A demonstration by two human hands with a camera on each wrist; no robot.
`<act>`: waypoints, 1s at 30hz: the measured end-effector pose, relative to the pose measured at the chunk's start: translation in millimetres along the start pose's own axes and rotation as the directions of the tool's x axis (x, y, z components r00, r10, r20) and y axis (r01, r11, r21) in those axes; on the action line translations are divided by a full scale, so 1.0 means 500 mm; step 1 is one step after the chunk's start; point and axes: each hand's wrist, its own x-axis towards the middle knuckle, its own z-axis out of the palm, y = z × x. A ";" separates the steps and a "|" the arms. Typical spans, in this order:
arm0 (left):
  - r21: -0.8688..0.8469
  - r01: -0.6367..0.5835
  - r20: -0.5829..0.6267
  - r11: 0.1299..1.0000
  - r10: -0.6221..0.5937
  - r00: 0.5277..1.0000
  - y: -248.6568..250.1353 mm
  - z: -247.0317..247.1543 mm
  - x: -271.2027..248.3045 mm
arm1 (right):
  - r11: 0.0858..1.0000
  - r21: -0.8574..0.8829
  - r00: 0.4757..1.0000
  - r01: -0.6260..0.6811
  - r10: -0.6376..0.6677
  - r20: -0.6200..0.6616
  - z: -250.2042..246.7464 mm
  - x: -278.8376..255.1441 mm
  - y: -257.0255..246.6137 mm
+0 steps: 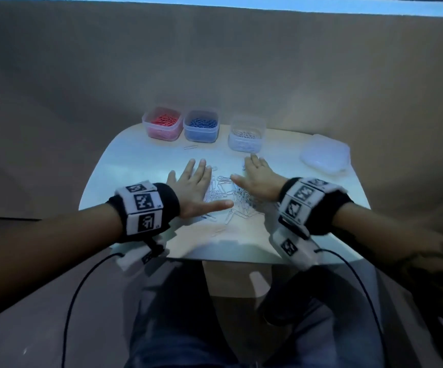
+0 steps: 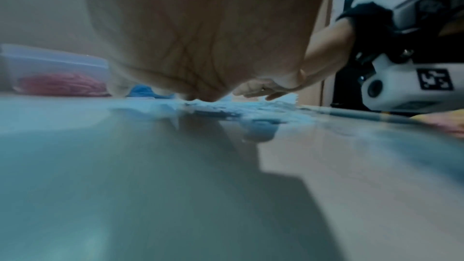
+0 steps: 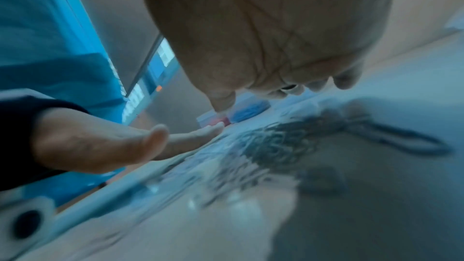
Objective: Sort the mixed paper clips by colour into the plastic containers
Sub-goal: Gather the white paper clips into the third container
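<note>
Left hand (image 1: 196, 185) and right hand (image 1: 259, 176) lie flat, fingers straight, flanking the loose pile of silver wire paper clips (image 1: 228, 197) on the pale rounded surface (image 1: 135, 166). Wrist views: blurred palms only. Head view only: red-clip tub (image 1: 162, 123), blue-clip tub (image 1: 201, 126), silver-clip tub (image 1: 245, 134) along the far edge; brown backdrop (image 1: 215, 62).

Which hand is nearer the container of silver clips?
The right. The right hand lies flat just in front of the container of silver clips, fingertips close to its base. The left hand lies flat further left, nearer the blue container.
</note>
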 end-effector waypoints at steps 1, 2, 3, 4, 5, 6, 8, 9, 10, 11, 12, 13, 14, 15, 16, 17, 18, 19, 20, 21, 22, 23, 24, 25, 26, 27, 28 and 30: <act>-0.005 0.013 -0.010 1.000 -0.013 1.000 0.003 -0.008 0.007 | 1.000 -0.005 1.000 -0.024 0.024 -0.002 -0.007 0.013 -0.010; -0.013 0.022 -0.013 1.000 -0.022 1.000 0.007 -0.016 0.012 | 0.999 -0.018 0.999 -0.035 0.036 0.003 -0.011 0.022 -0.018; -0.016 0.021 -0.008 1.000 -0.022 1.000 0.010 -0.021 0.015 | 0.998 -0.043 0.999 -0.040 0.041 0.027 -0.008 0.027 -0.022; -0.009 0.009 0.008 1.000 -0.009 1.000 0.014 -0.024 0.016 | 0.997 -0.071 0.997 -0.020 0.025 0.066 -0.002 0.027 -0.023; 0.001 -0.013 0.031 1.000 0.013 0.999 0.017 -0.024 0.014 | 0.995 -0.096 0.994 0.009 0.001 0.108 0.001 0.018 -0.024; 0.002 -0.043 0.057 0.999 0.042 0.997 0.020 -0.022 0.010 | 0.993 -0.110 0.989 0.035 -0.019 0.145 0.004 0.013 -0.022; -0.040 -0.090 0.100 0.995 0.094 0.991 0.024 -0.018 0.000 | 0.995 -0.084 0.991 0.048 -0.037 0.127 -0.004 0.004 -0.019; -0.074 -0.098 0.098 0.992 0.105 0.990 0.026 -0.018 -0.003 | 0.998 -0.054 0.996 0.037 -0.032 0.088 -0.014 0.000 -0.022; -0.102 -0.094 0.083 0.990 0.103 0.991 0.026 -0.020 -0.005 | 1.000 0.019 0.999 0.007 -0.008 0.047 -0.022 -0.004 -0.026; -0.109 -0.086 0.064 0.990 0.093 0.994 0.027 -0.022 -0.004 | 0.999 0.041 0.999 0.009 -0.010 0.031 -0.026 -0.007 -0.031; -0.096 -0.080 0.053 0.992 0.086 0.995 0.027 -0.023 -0.003 | 0.999 0.042 0.999 0.023 -0.024 0.022 -0.024 -0.006 -0.037; -0.070 -0.075 0.057 0.995 0.079 0.995 0.026 -0.025 -0.004 | 1.000 0.005 0.999 0.024 -0.024 0.034 -0.018 -0.007 -0.042; -0.039 -0.065 0.070 0.997 0.068 0.995 0.022 -0.025 -0.006 | 0.998 -0.049 0.997 0.030 -0.027 0.066 -0.010 -0.012 -0.043; -0.013 -0.045 0.078 0.999 0.046 0.996 0.015 -0.027 -0.007 | 0.999 -0.048 0.995 0.001 0.004 0.100 -0.006 -0.022 -0.041; -0.007 -0.012 0.064 1.000 0.012 0.998 0.009 -0.031 -0.008 | 0.997 -0.072 0.990 0.005 0.006 0.143 -0.003 -0.026 -0.035; -0.027 0.037 0.020 0.999 -0.036 0.999 0.002 -0.036 -0.007 | 0.995 -0.096 0.988 0.033 -0.018 0.156 -0.003 -0.028 -0.026; -0.051 0.090 -0.042 0.995 -0.093 0.995 -0.003 -0.043 -0.004 | 0.992 -0.119 0.988 0.042 -0.024 0.152 -0.006 -0.031 -0.022; -0.059 0.133 -0.101 0.989 -0.139 0.985 -0.006 -0.049 0.000 | 0.988 -0.147 0.988 0.057 -0.035 0.148 -0.006 -0.030 -0.019; -0.053 0.155 -0.138 0.986 -0.161 0.977 -0.002 -0.053 0.003 | 0.984 -0.169 0.989 0.063 -0.038 0.146 -0.007 -0.030 -0.019; -0.049 0.156 -0.134 0.986 -0.162 0.978 0.005 -0.054 0.005 | 0.979 -0.194 0.988 0.062 -0.033 0.150 -0.008 -0.031 -0.022; -0.055 0.143 -0.101 0.988 -0.148 0.984 0.014 -0.053 0.006 | 0.973 -0.223 0.987 0.066 -0.031 0.158 -0.008 -0.031 -0.024; -0.081 0.129 -0.056 0.988 -0.134 0.989 0.022 -0.049 0.006 | 0.969 -0.240 0.985 0.067 -0.026 0.171 -0.012 -0.036 -0.025; -0.128 0.120 -0.014 0.984 -0.123 0.992 0.023 -0.046 0.005 | 0.972 -0.226 0.983 0.065 -0.024 0.183 -0.018 -0.042 -0.021; -0.197 0.115 0.013 0.974 -0.115 0.993 0.017 -0.046 0.001 | 0.983 -0.177 0.986 0.050 -0.019 0.168 -0.028 -0.051 -0.013; -0.262 0.110 0.019 0.959 -0.109 0.994 0.004 -0.048 -0.007 | 0.994 -0.108 0.993 0.019 -0.007 0.117 -0.043 -0.058 0.001; -0.303 0.110 0.015 0.947 -0.111 0.994 -0.014 -0.051 -0.016 | 0.999 -0.040 0.999 -0.026 0.028 0.037 -0.058 -0.064 0.018; -0.315 0.118 0.014 0.942 -0.119 0.993 -0.034 -0.052 -0.026 | 0.997 0.019 0.996 -0.081 0.082 -0.043 -0.069 -0.066 0.041; -0.281 0.136 0.056 0.950 -0.125 0.991 -0.062 -0.045 -0.049 | 0.975 0.067 0.973 -0.212 0.217 -0.076 -0.076 -0.072 0.086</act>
